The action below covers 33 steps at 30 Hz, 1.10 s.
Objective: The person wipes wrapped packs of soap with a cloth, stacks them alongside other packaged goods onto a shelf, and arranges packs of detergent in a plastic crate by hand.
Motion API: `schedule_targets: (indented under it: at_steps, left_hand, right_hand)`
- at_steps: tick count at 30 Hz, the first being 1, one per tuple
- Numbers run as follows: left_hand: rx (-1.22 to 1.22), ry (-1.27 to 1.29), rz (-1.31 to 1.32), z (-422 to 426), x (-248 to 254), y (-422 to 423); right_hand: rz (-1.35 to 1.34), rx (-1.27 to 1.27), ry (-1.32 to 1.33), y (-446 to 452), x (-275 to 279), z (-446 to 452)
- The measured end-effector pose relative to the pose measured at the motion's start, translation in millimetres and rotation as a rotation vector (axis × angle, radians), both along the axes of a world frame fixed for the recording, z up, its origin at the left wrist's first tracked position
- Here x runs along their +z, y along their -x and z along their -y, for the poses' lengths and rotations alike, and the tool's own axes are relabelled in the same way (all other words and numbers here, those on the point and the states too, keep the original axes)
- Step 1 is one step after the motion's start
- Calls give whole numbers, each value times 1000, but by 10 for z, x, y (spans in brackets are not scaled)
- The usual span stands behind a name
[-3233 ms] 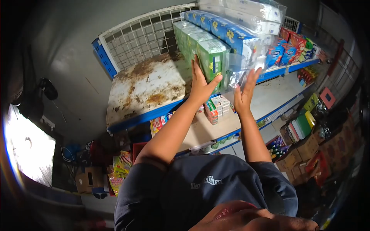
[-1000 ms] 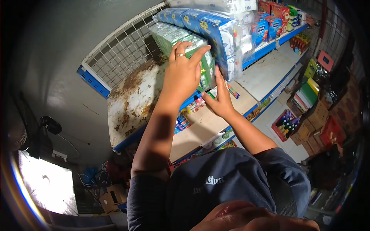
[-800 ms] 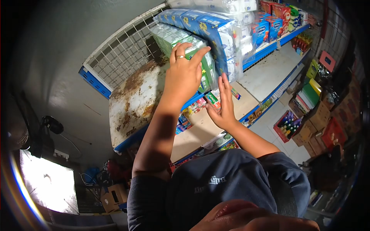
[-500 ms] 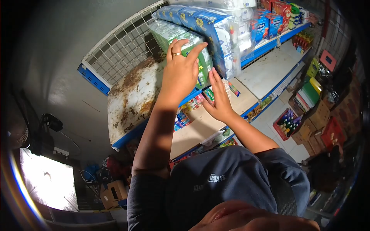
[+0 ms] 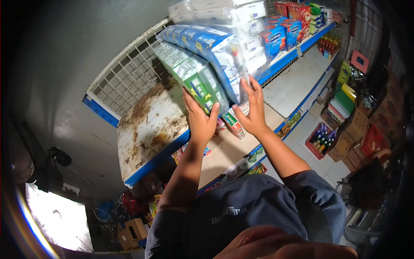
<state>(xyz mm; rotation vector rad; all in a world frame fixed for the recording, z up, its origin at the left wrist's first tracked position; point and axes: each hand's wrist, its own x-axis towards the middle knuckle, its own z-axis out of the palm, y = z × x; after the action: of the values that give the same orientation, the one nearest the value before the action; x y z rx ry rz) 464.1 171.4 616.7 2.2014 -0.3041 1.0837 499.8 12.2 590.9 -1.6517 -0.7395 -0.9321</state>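
Note:
Several green packs point(image 5: 196, 82) in clear wrap stand in a row on the upper shelf point(image 5: 151, 134), whose white board has brown stains. My left hand point(image 5: 200, 118) lies against the near end and left side of the front green pack, thumb and fingers apart. To the right lean blue flowered packs point(image 5: 211, 43) in clear plastic. My right hand point(image 5: 253, 108) is at the lower front of the blue packs, its fingers spread and their tips at the plastic. White wrapped rolls point(image 5: 254, 43) are stacked beside and behind the blue packs.
Blue boxes point(image 5: 274, 41) and red boxes point(image 5: 299, 13) stand farther right on the shelf. A white wire grid point(image 5: 129, 64) backs it. Small cartons point(image 5: 235, 126) sit on the shelf below. A red crate of bottles point(image 5: 320, 140) and cardboard boxes point(image 5: 355, 125) are at the right.
My left hand has come down from the top of the green packs to their near end. My right hand has shifted right to the blue packs. The view has tilted a little.

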Motion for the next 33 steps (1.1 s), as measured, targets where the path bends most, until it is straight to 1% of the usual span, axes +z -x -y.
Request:
schedule_targets:
  at_steps: [3,5,7,9,10,11,13,14,15,17,18,19,21,22,23,24,25,26,27,28,29,30,31,32,33]
  left_hand:
    - [-14,23,-7,-35,-29,-26]
    - [6,-26,-34,-61,-16,-9]
    - [-14,-33,-30,-67,-2,4]
    - [-63,22,-34,-66,1,1]
    - [-45,9,-5,-85,-26,-24]
    - [-40,31,-10,-70,-40,-30]
    - [-37,7,7,-91,-17,-23]
    - [-31,-11,25,-92,-3,8]
    - [-55,73,77,-90,-47,44]
    - [67,-47,176,-53,-101,293]
    - [-6,-76,203,-34,-178,459]
    - [-84,-112,238,-43,-248,615]
    - [-349,-33,-67,-231,-617,940]
    - [-317,38,-284,-306,-742,1147]
    - [-293,119,-499,-369,-873,1369]
    - [-222,282,-575,-461,-1227,1549]
    - [-155,440,-640,-550,-1587,1724]
    - [8,354,-734,-595,-1729,1967]
    - [38,367,-722,-622,-1978,2180]
    - [74,513,-776,-639,-2310,2377]
    - [105,666,-827,-623,-2547,2562]
    - [132,707,-816,-601,-2600,2705]
    - [170,964,-881,-589,-2660,2819]
    - [204,1233,-930,-547,-2713,2928]
    - [234,1281,-894,-535,-2757,2998]
  right_hand:
    - [16,29,14,-50,-46,48]
    - [29,-10,-118,-63,-98,65]
    - [34,-40,-150,-105,-122,77]
    - [-54,-86,-133,-185,-134,65]
    - [-85,-39,-25,-242,-161,65]
    - [-90,-35,-3,-259,-169,73]
    - [-135,113,-128,-257,-221,5]
    - [-116,82,-144,-228,-237,3]
    - [-129,89,-177,-197,-273,12]
    - [-169,166,-288,-57,-368,28]
    - [-194,227,-372,10,-415,35]
    - [-225,281,-338,56,-517,63]
    - [-364,216,-160,179,-820,141]
    - [-386,261,-119,246,-978,158]
    - [-512,294,-28,321,-1156,181]
    - [-634,320,67,394,-1318,213]
    - [-646,353,107,452,-1461,248]
    - [-720,378,243,509,-1586,287]
    - [-783,401,377,514,-1668,278]
    - [-780,428,411,507,-1717,246]
    - [-766,536,560,516,-1758,224]
    - [-747,645,711,526,-1743,172]
    - [-735,678,752,513,-1716,91]
    - [-744,833,1021,535,-1639,-19]
    - [-733,983,1296,545,-1599,-151]
